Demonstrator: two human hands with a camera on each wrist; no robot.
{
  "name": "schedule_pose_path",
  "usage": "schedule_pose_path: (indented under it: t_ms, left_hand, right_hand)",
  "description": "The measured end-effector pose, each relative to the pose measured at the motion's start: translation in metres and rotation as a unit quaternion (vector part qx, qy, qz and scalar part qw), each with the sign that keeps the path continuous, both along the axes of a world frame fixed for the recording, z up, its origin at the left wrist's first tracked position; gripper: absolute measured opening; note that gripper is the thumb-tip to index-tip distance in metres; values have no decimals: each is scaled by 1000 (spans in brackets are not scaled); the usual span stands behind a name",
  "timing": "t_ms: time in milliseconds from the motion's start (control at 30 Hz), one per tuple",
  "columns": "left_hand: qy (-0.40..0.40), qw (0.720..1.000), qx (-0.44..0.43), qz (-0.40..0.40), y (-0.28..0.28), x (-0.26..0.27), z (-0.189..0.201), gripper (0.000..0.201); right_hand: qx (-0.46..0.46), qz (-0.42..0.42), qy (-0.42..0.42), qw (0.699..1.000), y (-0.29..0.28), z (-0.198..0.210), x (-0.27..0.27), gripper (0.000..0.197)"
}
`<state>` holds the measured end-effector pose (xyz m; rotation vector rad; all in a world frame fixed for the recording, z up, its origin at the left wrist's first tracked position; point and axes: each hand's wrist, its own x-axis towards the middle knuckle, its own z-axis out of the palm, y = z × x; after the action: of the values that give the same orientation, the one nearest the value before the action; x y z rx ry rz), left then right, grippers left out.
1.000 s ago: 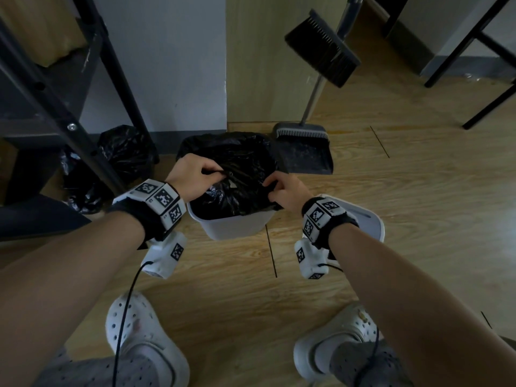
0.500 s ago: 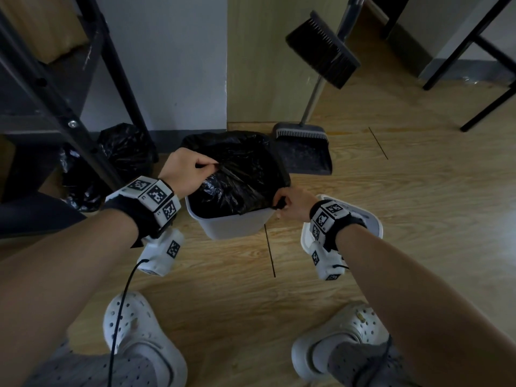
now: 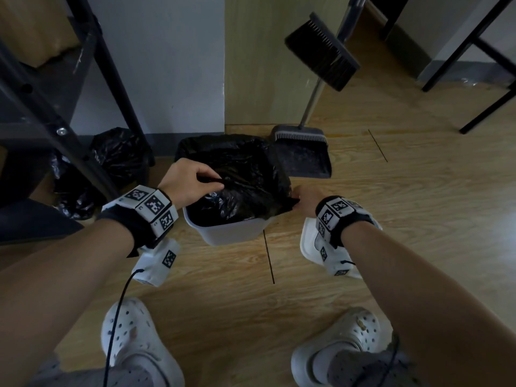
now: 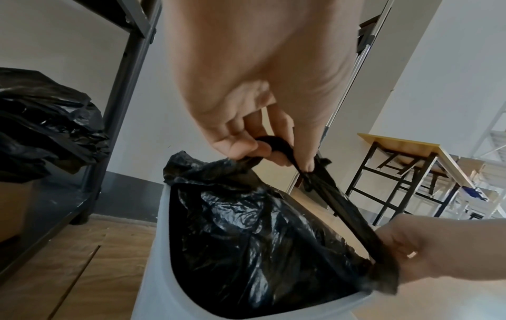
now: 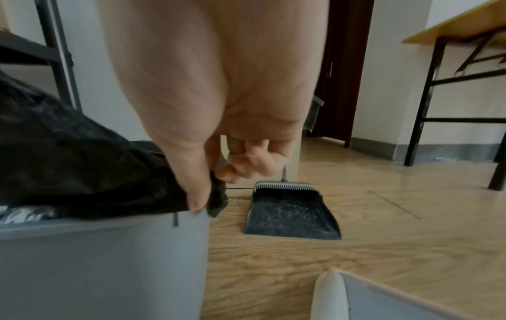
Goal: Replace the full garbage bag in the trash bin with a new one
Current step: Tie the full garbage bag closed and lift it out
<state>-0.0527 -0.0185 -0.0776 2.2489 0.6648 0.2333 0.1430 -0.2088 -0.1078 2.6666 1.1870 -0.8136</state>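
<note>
Pinching the black bag (image 3: pixel 240 185) at opposite rims of the white bin (image 3: pixel 231 233) on the floor, the left hand (image 3: pixel 190 181) and right hand (image 3: pixel 307 199) kept fingers clamped on plastic beside a dustpan (image 3: pixel 303 157).

Head looks down; wrist views sit close, sharing the bin (image 4: pixel 164 249)

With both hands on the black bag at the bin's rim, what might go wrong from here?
1. The left hand and right hand stretch a thin strip of the black bag taut between them; it might tear.
2. The far side of the bag looks folded over the rim of the bin, so pulling up may lift or tip the bin.
3. The dustpan stands close beside the bin and could be knocked.
</note>
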Motion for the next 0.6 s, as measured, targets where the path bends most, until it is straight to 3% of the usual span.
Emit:
schedule_pose_path:
  t_ms: [133,300,467,600]
  left_hand:
    - [2,1000,10,14,5,2,-4,16]
    - [-8,999,10,31,16,-5,-3,11]
    - [-17,999,17,49,26,-18,-2,10]
    - [-16,997,19,70,30,-20,-3,14]
  right_hand:
    - [34,-43,-72,996,7,7,16,11]
    - [142,-110,-55,982,32,23,18,18]
    - [278,-51,61,957,54,29,-2,15]
    - [288,-79,110,948,56,37,2,15]
